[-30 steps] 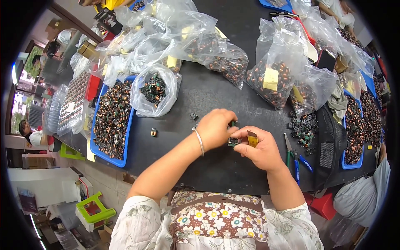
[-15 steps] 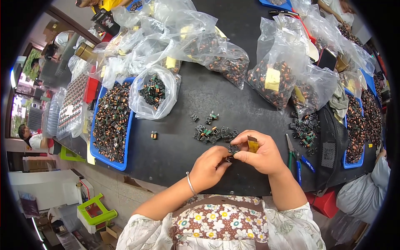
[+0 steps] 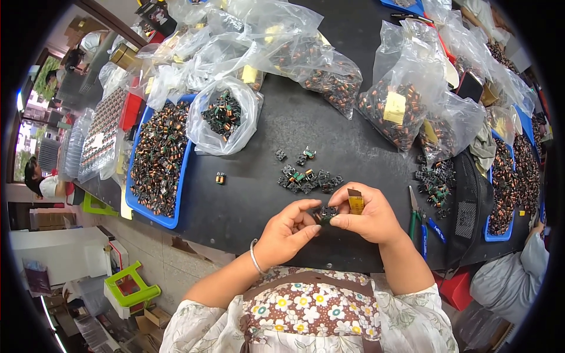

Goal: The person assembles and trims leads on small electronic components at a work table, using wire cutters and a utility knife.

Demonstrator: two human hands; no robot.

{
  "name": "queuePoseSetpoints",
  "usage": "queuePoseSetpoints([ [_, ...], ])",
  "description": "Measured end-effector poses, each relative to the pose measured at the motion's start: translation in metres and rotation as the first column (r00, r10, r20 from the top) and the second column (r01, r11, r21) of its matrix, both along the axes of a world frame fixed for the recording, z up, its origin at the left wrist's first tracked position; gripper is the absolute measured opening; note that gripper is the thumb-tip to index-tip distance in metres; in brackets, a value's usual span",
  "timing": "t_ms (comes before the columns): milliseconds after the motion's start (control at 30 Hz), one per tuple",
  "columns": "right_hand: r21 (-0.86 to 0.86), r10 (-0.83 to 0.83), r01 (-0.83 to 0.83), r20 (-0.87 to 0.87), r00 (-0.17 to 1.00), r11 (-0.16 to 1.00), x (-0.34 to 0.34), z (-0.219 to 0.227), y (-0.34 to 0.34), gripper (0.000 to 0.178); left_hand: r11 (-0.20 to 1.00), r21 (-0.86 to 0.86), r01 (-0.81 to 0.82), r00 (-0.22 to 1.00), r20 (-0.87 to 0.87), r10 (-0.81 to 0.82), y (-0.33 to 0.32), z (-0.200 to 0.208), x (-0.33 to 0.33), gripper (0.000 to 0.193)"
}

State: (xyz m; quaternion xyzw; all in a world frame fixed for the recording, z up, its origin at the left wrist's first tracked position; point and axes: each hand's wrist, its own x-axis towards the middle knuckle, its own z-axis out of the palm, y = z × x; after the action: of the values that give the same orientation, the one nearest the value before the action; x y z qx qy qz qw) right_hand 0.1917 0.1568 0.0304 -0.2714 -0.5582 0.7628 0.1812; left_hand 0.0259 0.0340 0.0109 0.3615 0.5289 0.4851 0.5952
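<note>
In front of my apron, my left hand [image 3: 289, 230] pinches a small black part [image 3: 318, 215] between thumb and fingers. My right hand [image 3: 374, 216] grips another small black square part [image 3: 329, 214], close against the first. A flat strip, dark at its top and yellow below [image 3: 355, 202], also sticks up from the right hand's fingers. Just beyond the hands lies a loose cluster of black and green coil parts [image 3: 306, 179]. One copper-wound coil [image 3: 220, 177] stands apart to the left.
A blue tray [image 3: 178, 203] heaped with copper-wound coils stands left, beside an open clear bag [image 3: 250, 126] of parts. Filled plastic bags [image 3: 395, 109] crowd the far side. Right are green-handled pliers [image 3: 414, 215], a blue-handled tool [image 3: 424, 238] and a parts pile [image 3: 436, 182].
My left hand has drawn slightly left and its fingers have opened out somewhat, bringing its black part into view. The right hand keeps its grip. The whole view has shifted a little.
</note>
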Motion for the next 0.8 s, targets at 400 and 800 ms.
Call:
queuePoseSetpoints([
  [400, -0.044, 0.058, -0.057, 0.033, 0.998, 0.997, -0.005, -0.008, -0.008, 0.023, 0.993, -0.093, -0.068, 0.959, 0.267, 0.091, 0.001, 0.011, 0.001, 0.022],
  [800, 0.397, 0.242, -0.242, 0.052, 0.969, 0.885, 0.001, -0.003, 0.008, 0.011, 0.991, -0.126, 0.031, 0.839, 0.543, 0.043, -0.002, 0.007, -0.004, 0.017],
])
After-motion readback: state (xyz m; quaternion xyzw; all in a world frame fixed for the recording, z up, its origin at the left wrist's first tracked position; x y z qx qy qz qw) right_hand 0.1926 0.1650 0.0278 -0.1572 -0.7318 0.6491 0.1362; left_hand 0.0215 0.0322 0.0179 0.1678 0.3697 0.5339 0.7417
